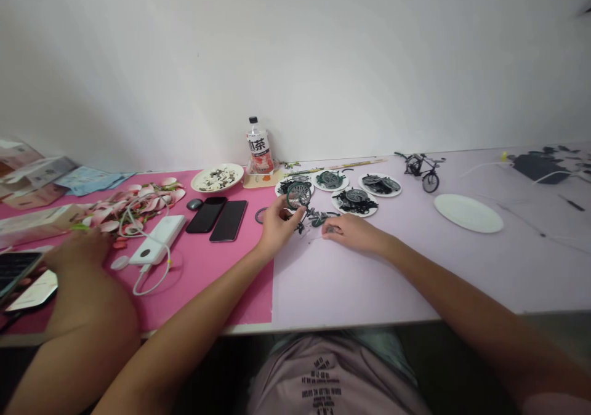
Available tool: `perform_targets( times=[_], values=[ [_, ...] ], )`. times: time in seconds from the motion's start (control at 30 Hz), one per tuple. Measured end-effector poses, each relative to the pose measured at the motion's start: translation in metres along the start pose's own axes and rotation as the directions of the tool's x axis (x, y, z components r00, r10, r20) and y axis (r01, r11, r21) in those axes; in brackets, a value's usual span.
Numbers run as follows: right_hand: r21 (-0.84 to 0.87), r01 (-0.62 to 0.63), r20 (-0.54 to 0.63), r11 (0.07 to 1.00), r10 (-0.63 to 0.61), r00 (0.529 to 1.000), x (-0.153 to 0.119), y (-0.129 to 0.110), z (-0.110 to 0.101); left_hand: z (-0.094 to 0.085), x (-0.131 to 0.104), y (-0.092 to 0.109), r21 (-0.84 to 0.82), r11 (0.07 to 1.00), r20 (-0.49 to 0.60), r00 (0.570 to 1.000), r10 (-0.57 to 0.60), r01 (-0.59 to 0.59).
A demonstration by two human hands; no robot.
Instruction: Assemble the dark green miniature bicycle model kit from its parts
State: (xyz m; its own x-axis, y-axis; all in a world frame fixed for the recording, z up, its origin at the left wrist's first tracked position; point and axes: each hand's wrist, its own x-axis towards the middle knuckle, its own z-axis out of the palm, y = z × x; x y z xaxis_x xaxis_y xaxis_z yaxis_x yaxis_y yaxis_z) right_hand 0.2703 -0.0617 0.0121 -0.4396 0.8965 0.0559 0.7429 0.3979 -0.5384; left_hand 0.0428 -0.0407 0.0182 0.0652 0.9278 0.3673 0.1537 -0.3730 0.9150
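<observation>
My left hand (pixel 278 227) is closed, with thumb and fingers pinched around a dark spoked toy bicycle wheel (pixel 298 196) held up above the table. Below and to its right lie dark green and black toy bicycle parts (pixel 318 218); whether they join the wheel cannot be made out. My right hand (pixel 344 230) rests low beside these parts, its fingers curled together, and what sits between the fingertips is too small to name. Another loose wheel (pixel 260 215) lies partly behind my left hand.
Behind my hands stand small plates of bicycle parts (pixel 380 185). To the right are a toy bicycle (pixel 422 170) and a white oval plate (pixel 468 213). Leftward are a bottle (pixel 259 147), phones (pixel 228 220), a power bank (pixel 157 240), petals (pixel 133 209) and another person's arm (pixel 87 304).
</observation>
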Motion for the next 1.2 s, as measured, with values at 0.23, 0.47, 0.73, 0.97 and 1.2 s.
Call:
perform_targets(
  times=[0.23, 0.47, 0.73, 0.97, 1.2],
  values=[
    [-0.002, 0.037, -0.006, 0.999, -0.037, 0.999, 0.000, 0.001, 0.002, 0.000, 0.000, 0.000, 0.021, 1.000, 0.008, 1.000, 0.015, -0.015],
    [0.025, 0.023, -0.035, 0.999, -0.022, 0.999, -0.003, -0.006, 0.001, 0.001, 0.000, -0.001, 0.010, 1.000, 0.021, 1.000, 0.000, 0.000],
    [0.367, 0.139, -0.265, 0.920, -0.040, 0.963, -0.007, -0.020, -0.007, -0.001, 0.003, -0.004, -0.037, 0.996, -0.007, 0.997, -0.083, 0.082],
    [0.530, 0.164, -0.375, 0.832, 0.057, 0.925, -0.003, -0.020, 0.001, -0.002, 0.006, 0.000, -0.327, 0.831, 0.203, 0.892, -0.404, 0.451],
    [0.502, 0.174, -0.476, 0.847, 0.103, 0.873, 0.002, -0.014, 0.000, -0.005, 0.006, -0.002, -0.213, 0.809, 0.357, 0.815, -0.457, 0.547]
  ],
)
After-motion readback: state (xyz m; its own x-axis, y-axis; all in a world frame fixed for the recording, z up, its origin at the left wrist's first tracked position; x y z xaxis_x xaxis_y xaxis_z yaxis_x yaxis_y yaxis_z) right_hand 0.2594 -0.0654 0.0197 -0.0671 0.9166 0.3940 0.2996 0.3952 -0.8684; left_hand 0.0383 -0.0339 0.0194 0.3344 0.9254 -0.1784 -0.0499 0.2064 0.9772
